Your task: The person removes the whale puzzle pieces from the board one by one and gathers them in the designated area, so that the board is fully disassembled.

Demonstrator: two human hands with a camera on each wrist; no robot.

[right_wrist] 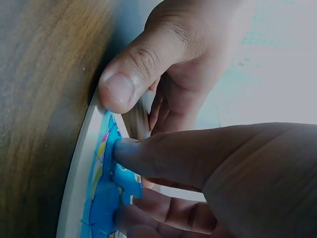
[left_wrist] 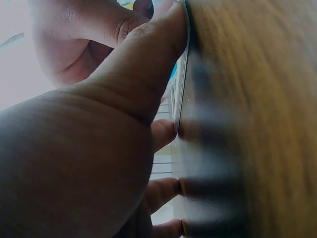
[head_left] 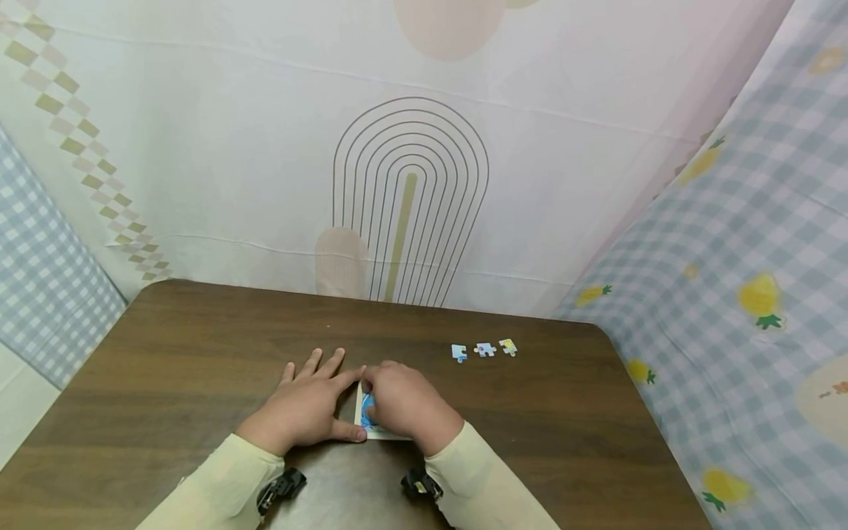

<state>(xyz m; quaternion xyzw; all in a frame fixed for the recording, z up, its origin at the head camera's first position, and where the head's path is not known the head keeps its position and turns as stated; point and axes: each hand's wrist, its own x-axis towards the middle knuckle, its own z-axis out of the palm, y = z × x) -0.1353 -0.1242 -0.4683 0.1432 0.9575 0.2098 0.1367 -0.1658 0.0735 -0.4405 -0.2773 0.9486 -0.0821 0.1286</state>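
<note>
left hand [head_left: 298,408], fingers spread straight, seems to steady the puzzle tray [right_wrist: 81,166]; whether right hand [head_left: 407,401] fingers grasp something, i cannot tell.

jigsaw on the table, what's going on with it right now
A person is working with both hands on a small blue-printed jigsaw puzzle in a flat white-bordered tray on the brown wood-grain table. The left hand is spread along the tray's left edge; the right hand is over the picture, its thumb on a blue part. Whether it pinches a piece is hard to tell. Three loose pastel jigsaw pieces lie apart, farther back and to the right.
</note>
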